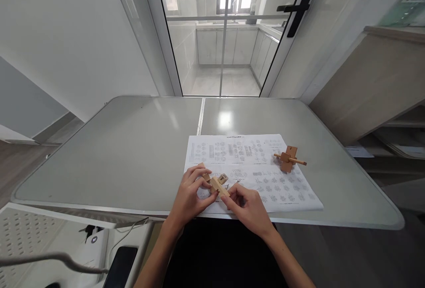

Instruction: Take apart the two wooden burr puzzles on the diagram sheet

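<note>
I've got my left hand (188, 192) and right hand (249, 204) pinched onto pale, blocky wooden pieces (218, 186) by the rounded gray tabletop's (133, 159) front edge. Looks only part-joined, but fingers hide the fit.

Near the table's front edge, the wooden blocks (219, 187) are pale yellow-tan, one small block (223, 178) showing a dark 3. Under them the sheet (235, 147) is white, patterned with rows of fine grey line drawings (too small to make out). Towards the table's right edge, the crossed wooden piece (288, 158) is a deeper reddish brown, its rod lighter orange-tan. The table (109, 155) is grey-green, rimmed in silvery white.
</note>
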`<action>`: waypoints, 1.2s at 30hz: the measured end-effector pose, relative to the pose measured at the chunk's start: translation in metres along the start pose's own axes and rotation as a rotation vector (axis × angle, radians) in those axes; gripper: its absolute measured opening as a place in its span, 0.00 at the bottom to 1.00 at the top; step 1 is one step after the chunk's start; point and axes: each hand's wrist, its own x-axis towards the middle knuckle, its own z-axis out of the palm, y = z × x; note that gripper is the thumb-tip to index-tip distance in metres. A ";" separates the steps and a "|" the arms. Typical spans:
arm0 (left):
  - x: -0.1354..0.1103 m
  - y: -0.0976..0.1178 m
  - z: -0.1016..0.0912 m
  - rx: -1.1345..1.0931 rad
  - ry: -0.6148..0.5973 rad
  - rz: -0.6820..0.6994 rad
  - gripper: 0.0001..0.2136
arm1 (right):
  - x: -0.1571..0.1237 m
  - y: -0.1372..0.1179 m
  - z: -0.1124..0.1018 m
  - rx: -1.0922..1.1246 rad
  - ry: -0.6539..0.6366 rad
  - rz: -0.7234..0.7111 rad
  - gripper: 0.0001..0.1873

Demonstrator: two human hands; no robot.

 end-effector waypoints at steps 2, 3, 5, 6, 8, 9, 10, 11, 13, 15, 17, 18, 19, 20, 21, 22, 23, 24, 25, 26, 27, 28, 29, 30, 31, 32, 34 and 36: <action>0.000 0.000 0.000 0.007 0.012 0.012 0.10 | 0.000 0.001 0.000 -0.003 -0.002 -0.005 0.18; 0.000 0.000 0.000 0.010 0.015 0.015 0.11 | 0.000 0.001 0.000 -0.004 -0.002 -0.008 0.18; 0.000 0.000 0.000 0.016 0.019 0.021 0.11 | 0.000 0.000 0.000 -0.005 -0.002 -0.012 0.17; 0.000 0.000 0.000 0.019 0.018 0.025 0.11 | 0.000 0.000 0.000 -0.005 -0.004 -0.011 0.16; 0.000 0.000 0.000 0.021 0.011 0.035 0.11 | 0.000 0.000 0.000 -0.003 -0.008 -0.007 0.16; 0.000 0.000 0.000 0.021 0.006 0.041 0.11 | 0.000 -0.001 0.000 -0.001 -0.011 -0.004 0.16; 0.000 0.000 0.000 0.023 0.001 0.046 0.11 | 0.000 -0.001 0.000 -0.001 -0.012 -0.001 0.16; 0.000 -0.001 0.000 0.025 -0.004 0.049 0.12 | 0.000 -0.001 0.000 -0.002 -0.015 0.001 0.16; 0.000 -0.001 0.000 0.030 -0.016 0.051 0.12 | 0.000 -0.001 0.001 -0.007 -0.019 -0.003 0.16; 0.000 -0.001 0.000 0.030 -0.030 0.054 0.12 | 0.000 0.000 0.001 -0.010 -0.026 -0.010 0.16; 0.000 -0.001 0.000 0.028 -0.041 0.056 0.12 | -0.001 0.000 0.001 -0.012 -0.030 -0.013 0.17; 0.000 -0.001 0.000 0.028 -0.045 0.054 0.13 | -0.001 0.000 0.001 -0.014 -0.030 -0.014 0.17; 0.000 -0.002 0.000 0.027 -0.048 0.050 0.13 | -0.001 0.000 0.001 -0.017 -0.030 -0.014 0.17; 0.000 -0.002 0.000 0.027 -0.050 0.047 0.13 | -0.001 0.000 0.001 -0.018 -0.030 -0.016 0.17; 0.000 -0.002 0.000 0.025 -0.052 0.045 0.13 | -0.001 0.000 0.001 -0.018 -0.032 -0.019 0.16; 0.000 -0.002 0.000 0.024 -0.054 0.043 0.13 | -0.001 0.000 0.001 -0.018 -0.034 -0.021 0.16; 0.000 -0.002 0.000 0.022 -0.056 0.042 0.13 | -0.001 0.000 0.001 -0.015 -0.037 -0.023 0.16; 0.000 -0.002 0.000 0.020 -0.057 0.042 0.13 | -0.001 0.000 0.001 -0.013 -0.039 -0.025 0.16; 0.000 -0.002 0.000 0.018 -0.057 0.041 0.13 | -0.002 0.000 0.001 -0.011 -0.040 -0.026 0.16; 0.000 -0.002 0.000 0.015 -0.057 0.041 0.13 | -0.002 0.000 0.001 -0.011 -0.043 -0.026 0.16; 0.000 -0.002 0.000 0.014 -0.059 0.039 0.13 | -0.002 0.000 0.000 -0.011 -0.046 -0.027 0.16; 0.000 -0.002 0.000 0.012 -0.060 0.037 0.14 | -0.002 -0.001 0.000 -0.014 -0.050 -0.027 0.16; 0.000 -0.002 0.000 0.010 -0.064 0.037 0.14 | -0.002 -0.001 0.000 -0.018 -0.056 -0.028 0.17; 0.000 -0.002 0.000 0.007 -0.069 0.036 0.14 | -0.002 -0.001 -0.001 -0.024 -0.060 -0.029 0.17; 0.000 -0.002 0.000 0.004 -0.073 0.035 0.14 | -0.002 -0.002 -0.001 -0.028 -0.064 -0.032 0.17; -0.001 -0.002 0.000 -0.001 -0.076 0.034 0.14 | -0.002 -0.002 -0.001 -0.031 -0.066 -0.035 0.17; -0.001 -0.002 0.000 -0.016 -0.077 0.031 0.14 | -0.002 -0.002 -0.002 -0.030 -0.069 -0.040 0.17; 0.000 -0.002 0.000 -0.036 -0.074 0.028 0.13 | -0.002 -0.002 -0.002 -0.022 -0.072 -0.042 0.16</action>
